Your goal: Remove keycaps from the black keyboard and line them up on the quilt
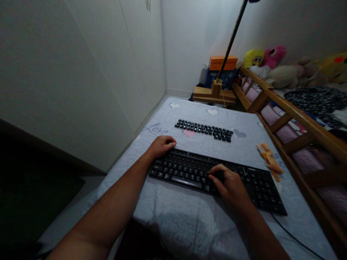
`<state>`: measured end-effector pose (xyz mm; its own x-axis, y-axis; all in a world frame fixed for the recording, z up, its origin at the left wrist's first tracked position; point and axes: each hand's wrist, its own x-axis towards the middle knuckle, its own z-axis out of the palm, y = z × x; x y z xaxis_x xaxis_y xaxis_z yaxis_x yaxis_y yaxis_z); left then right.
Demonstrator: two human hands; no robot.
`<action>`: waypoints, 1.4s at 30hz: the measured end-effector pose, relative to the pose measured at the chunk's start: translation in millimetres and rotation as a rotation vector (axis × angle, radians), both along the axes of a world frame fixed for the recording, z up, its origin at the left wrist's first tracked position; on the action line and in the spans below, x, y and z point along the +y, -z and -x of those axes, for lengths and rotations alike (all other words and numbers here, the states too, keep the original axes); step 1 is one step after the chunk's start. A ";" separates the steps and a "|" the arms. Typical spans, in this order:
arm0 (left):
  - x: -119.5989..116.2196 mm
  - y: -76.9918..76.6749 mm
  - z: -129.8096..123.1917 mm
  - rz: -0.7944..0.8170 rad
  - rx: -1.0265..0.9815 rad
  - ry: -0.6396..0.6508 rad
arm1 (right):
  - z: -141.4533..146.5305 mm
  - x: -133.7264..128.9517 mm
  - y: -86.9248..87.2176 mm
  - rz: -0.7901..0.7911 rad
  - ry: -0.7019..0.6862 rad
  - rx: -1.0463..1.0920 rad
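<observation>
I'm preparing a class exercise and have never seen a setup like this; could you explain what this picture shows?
There is no robot here, just a person's two bare hands. The single picture comes from a camera worn on the head, looking forward and down. A black computer keyboard lies on a heart-patterned cover. Beyond it, loose black keycaps are laid out in rows; to the right is an orange cloth-like item. The left hand rests at the keyboard's far left corner. The right hand has thumb and finger together over the keys; whether it holds a keycap is too small to tell.
</observation>
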<state>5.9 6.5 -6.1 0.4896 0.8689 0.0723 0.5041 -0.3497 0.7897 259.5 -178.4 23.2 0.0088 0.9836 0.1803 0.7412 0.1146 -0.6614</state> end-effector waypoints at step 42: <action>0.8 0.8 0.9 -0.005 0.014 0.012 | -0.3 7.7 -5.6 0.138 0.081 0.050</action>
<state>5.0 7.3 -6.9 0.5009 0.8627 0.0695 0.5106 -0.3594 0.7811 259.8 -170.7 28.9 0.0945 0.9947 0.0407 0.7097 -0.0386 -0.7034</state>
